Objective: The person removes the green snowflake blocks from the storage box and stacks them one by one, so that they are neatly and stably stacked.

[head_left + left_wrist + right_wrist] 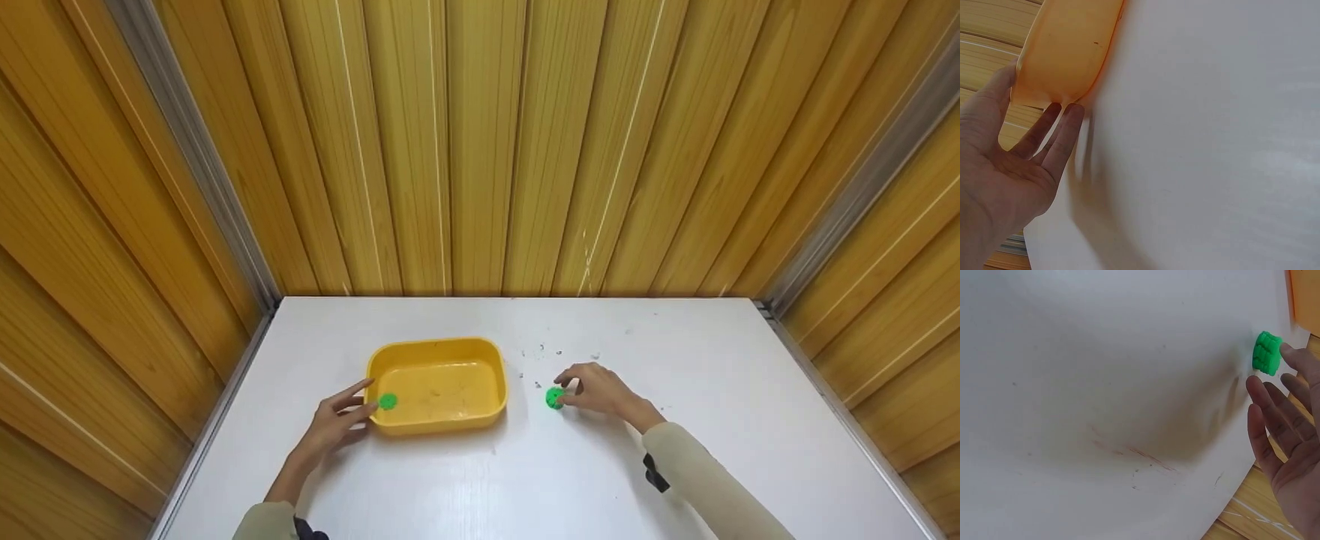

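Observation:
A yellow rectangular plastic basin (435, 429) sits on the white table. At its left end, my left hand (337, 421) touches the rim and end wall with extended fingers; in the left wrist view, fingertips (1075, 109) rest against the outside of the basin (1067, 50). Inside the basin, near that end, lies a flat green scalloped disc (388, 401). To the right of the basin stands a round green ridged piece (553, 397), like a short stack (1266, 353). My right hand (600, 390) is beside it, thumb at its edge, the other fingers spread apart from it.
Small dark specks and scraps (541, 347) are scattered on the white table (480, 495) right of the basin. Wood-patterned panels (480, 150) enclose the table at the back and both sides, with grey metal strips (202, 165) at the corners.

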### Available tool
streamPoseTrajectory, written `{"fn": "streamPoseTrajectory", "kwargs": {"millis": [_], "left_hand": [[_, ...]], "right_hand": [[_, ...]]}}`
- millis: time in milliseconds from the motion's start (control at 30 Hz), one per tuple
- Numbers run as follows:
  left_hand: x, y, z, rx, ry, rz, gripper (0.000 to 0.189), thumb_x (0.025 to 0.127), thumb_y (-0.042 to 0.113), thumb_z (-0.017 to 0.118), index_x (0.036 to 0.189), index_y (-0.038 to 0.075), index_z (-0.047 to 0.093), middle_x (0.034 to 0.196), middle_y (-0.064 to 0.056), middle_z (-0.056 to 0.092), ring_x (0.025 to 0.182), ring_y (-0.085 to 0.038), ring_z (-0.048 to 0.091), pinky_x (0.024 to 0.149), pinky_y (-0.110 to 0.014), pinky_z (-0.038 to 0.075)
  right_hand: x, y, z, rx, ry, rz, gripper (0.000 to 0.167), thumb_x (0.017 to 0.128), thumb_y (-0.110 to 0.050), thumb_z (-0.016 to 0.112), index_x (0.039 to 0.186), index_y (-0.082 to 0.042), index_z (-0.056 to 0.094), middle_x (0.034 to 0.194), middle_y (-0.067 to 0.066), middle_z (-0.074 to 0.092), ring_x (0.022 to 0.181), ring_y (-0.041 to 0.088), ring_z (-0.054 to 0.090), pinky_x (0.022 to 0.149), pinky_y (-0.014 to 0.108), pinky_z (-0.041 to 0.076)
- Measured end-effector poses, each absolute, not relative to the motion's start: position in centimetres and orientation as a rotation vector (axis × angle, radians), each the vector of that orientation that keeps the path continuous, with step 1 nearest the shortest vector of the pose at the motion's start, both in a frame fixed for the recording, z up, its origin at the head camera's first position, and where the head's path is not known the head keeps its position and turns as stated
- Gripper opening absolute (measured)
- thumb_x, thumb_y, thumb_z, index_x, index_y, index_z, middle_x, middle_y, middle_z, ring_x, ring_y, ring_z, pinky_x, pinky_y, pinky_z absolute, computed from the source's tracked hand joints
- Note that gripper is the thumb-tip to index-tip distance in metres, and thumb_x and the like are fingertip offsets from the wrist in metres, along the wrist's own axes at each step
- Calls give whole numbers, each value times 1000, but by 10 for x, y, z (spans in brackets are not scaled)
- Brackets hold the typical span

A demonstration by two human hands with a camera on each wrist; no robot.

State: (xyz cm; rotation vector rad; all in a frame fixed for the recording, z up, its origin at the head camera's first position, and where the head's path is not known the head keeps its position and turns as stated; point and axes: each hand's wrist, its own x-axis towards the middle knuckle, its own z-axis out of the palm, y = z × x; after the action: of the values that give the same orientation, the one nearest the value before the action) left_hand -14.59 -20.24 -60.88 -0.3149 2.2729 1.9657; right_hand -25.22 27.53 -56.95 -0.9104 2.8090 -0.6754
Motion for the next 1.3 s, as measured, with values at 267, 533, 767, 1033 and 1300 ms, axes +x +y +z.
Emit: {"fn": "streamPoseTrajectory", "kwargs": {"millis": [267,533,767,1033,1300], "left_hand": [[-145,-205,-607,-333,2269,1960,60,94,27,76,149,24,54,136,-21,53,101,-21,68,92,-40,64],[-144,-204,-607,-316,2292,1960,59,94,26,75,150,22,54,134,-21,55,100,-21,68,90,-40,65],[-142,-202,-607,-336,2293,1958,58,94,25,75,148,23,56,132,-20,56,100,-22,67,91,-40,65],[-139,-202,-608,-284,2274,1962,61,94,28,75,150,21,53,133,-21,54,100,-20,67,93,-40,64],[-133,-198,-611,-291,2270,1961,62,94,30,75,151,21,51,134,-21,54,101,-20,67,94,-41,64]], "right_hand": [[-270,256,-543,-985,2809,-610,33,92,-26,77,115,-2,75,103,12,77,81,18,70,69,28,61],[-293,223,-509,-1076,2812,-551,28,93,-26,76,113,-5,77,96,11,78,78,18,72,67,28,63],[-304,180,-485,-1159,2791,-504,28,95,-27,74,114,-7,77,96,10,78,81,19,73,71,29,64],[-299,124,-477,-1273,2734,-444,28,96,-29,73,114,-9,77,97,8,79,83,19,73,73,29,64],[-287,68,-490,-1291,2636,-401,31,96,-28,73,117,-6,76,101,8,79,92,20,73,85,36,63]]}}
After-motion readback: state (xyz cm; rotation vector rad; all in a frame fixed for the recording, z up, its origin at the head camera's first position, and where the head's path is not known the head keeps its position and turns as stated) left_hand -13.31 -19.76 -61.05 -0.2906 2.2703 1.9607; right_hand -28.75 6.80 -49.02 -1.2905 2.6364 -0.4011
